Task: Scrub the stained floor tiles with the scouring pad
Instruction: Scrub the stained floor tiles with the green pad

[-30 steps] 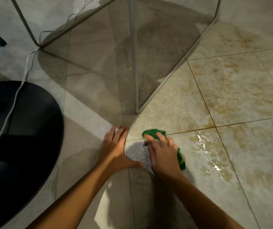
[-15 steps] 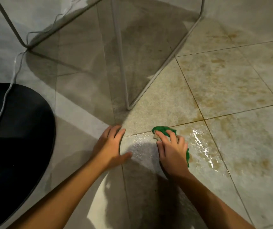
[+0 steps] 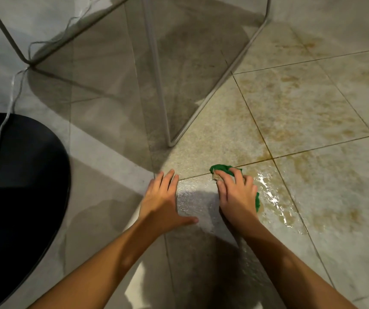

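A green scouring pad (image 3: 220, 169) lies on a wet floor tile (image 3: 275, 197), mostly covered by my right hand (image 3: 237, 195), whose curled fingers grip and press it down. Green edges show past the fingertips and beside the palm. My left hand (image 3: 163, 199) rests flat on the floor just left of it, fingers straight and thumb spread out. Brown stains (image 3: 290, 121) mark the tiles to the right and beyond; water glints beside the pad.
A white metal frame leg (image 3: 159, 85) meets the floor just beyond my hands, with another bar (image 3: 223, 79) slanting to the right. A black round seat (image 3: 18, 186) fills the left side, and a white cable (image 3: 5, 121) runs across it.
My right hand has slid the pad a little to the right along the grout line. My left hand stays planted on the floor.
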### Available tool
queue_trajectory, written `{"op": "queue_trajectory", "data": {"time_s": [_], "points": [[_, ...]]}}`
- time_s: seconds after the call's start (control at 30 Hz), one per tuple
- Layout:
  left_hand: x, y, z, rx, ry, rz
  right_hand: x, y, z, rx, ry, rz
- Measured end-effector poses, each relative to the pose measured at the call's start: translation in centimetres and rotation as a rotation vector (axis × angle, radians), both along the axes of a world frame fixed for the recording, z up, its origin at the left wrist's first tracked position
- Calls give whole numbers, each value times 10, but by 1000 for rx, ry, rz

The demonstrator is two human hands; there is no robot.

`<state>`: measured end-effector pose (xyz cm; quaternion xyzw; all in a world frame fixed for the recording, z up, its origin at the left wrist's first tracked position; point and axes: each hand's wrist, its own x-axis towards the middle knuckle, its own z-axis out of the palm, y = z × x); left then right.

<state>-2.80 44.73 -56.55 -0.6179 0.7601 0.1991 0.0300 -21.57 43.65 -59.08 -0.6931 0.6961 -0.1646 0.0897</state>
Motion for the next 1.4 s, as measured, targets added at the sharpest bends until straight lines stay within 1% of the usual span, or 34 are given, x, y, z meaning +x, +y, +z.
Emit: {"op": "queue_trajectory", "data": {"time_s": [0.07, 0.1, 0.17, 0.23, 0.3, 0.33, 0.4, 0.5, 0.57, 0.6, 0.63, 0.7, 0.77, 0.8, 0.87, 0.97, 1.07, 1.13, 1.23, 1.27, 1.33, 1.4], "points": [[0, -1, -1, 3, 2, 6, 9, 3, 2, -4, 35, -53], [1, -1, -1, 0, 30, 13, 19, 3, 4, 28, 58, -22], [0, 2, -3, -24, 62, 19, 37, 5, 7, 94, 75, 116], [2, 1, -5, -37, 82, 36, 41, 4, 10, 70, 63, 225], [1, 0, -3, -22, 79, 29, 30, 2, 8, 70, 17, 236], [1, 1, -3, -41, 83, 30, 22, 2, 6, 72, 0, 222], [1, 1, -2, -8, 62, 24, 3, 5, 4, 45, -21, 146], [1, 1, 3, 11, -3, 4, -18, 8, 1, 78, -60, -77], [1, 0, 3, 16, -16, 4, -10, 12, 2, 88, -64, -218], [1, 0, 3, 16, -24, 6, -1, 15, 3, 68, -37, -242], [0, -1, 2, 11, -20, 9, 10, 16, 3, 35, 6, -203], [0, 0, 1, -13, 21, 15, 27, 16, 3, -2, 97, -23], [1, 1, -4, -29, 21, 14, 33, 9, 5, -35, 120, 144], [2, 0, -4, -30, 18, 17, 32, 6, 7, -48, 109, 188], [1, 0, -4, -34, -1, 2, 24, 5, 5, -50, 73, 197], [0, 0, -4, 8, -15, -1, 6, 12, 3, -6, 7, 80], [0, 0, -1, -3, -42, -6, -12, 26, 0, -42, -7, -2], [0, 0, -2, -15, -20, 8, -18, 35, -1, -50, -15, -55], [-6, 6, -6, -36, 15, -8, -13, 52, 1, 0, -81, -137], [-9, 7, -7, -30, 6, -28, -10, 58, 1, 13, -69, -96], [-11, 6, -8, -6, -28, -50, -8, 69, -1, 2, 7, 85], [-10, 2, -7, 10, -48, -61, -14, 63, -2, -1, 2, 195]]}}
